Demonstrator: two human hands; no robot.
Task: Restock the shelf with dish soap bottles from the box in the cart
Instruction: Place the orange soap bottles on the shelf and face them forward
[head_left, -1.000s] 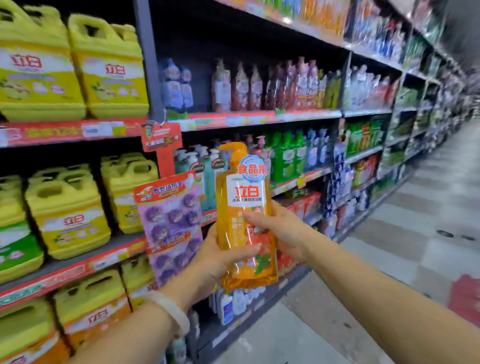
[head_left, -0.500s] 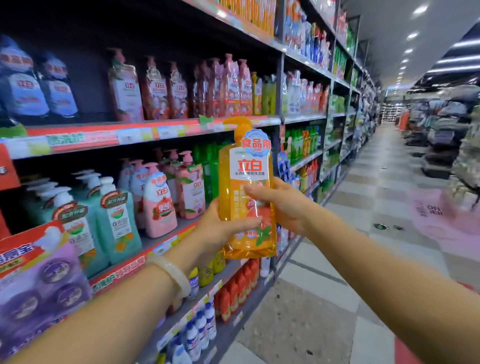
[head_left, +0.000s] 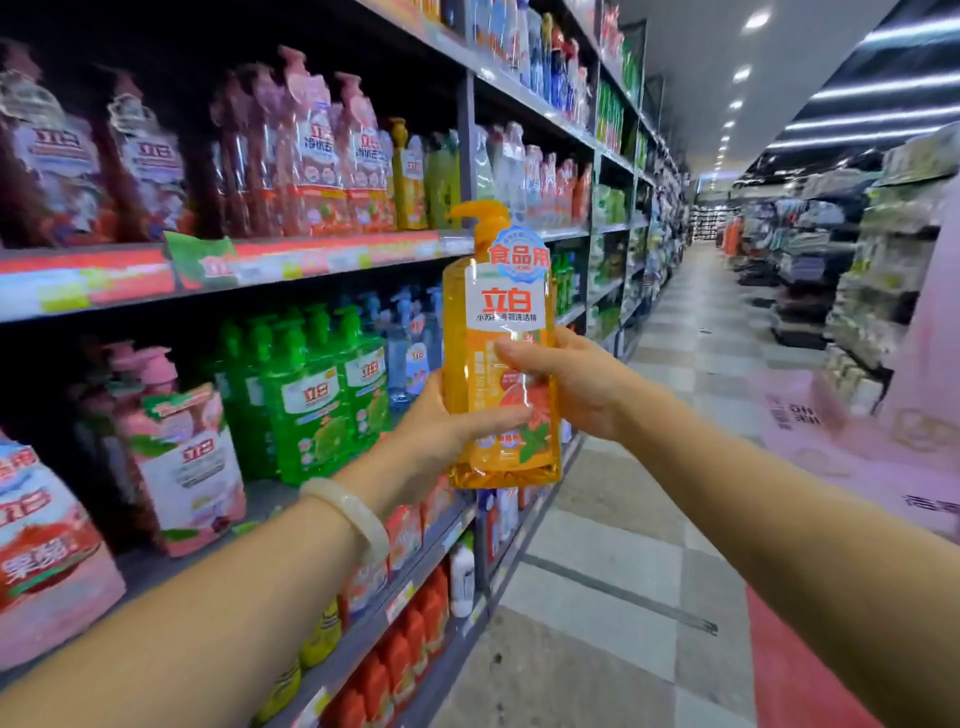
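Left arm: extended forward and up from the lower left, a pale bangle (head_left: 349, 512) worn at the wrist.
Left hand (head_left: 441, 434): wrapped round the lower half of the orange dish soap bottle (head_left: 501, 358) from the shelf side; the thumb is laid across the front label, and the other fingers are hidden behind the bottle.
Right arm: stretched in from the lower right, bare to the wrist.
Right hand (head_left: 574, 382): closed on the bottle's middle from the aisle side, the thumb pressed across the label above the left thumb.
Bottle: held upright in both hands, in the air in front of the shelf (head_left: 332, 257), with its pump spout turned toward the shelf.
Behind the bottle: green bottles (head_left: 324, 395) are seen on the middle shelf and pink-red bottles (head_left: 311, 150) on the shelf above.
Aisle floor (head_left: 613, 551): tiled, seen to the right.
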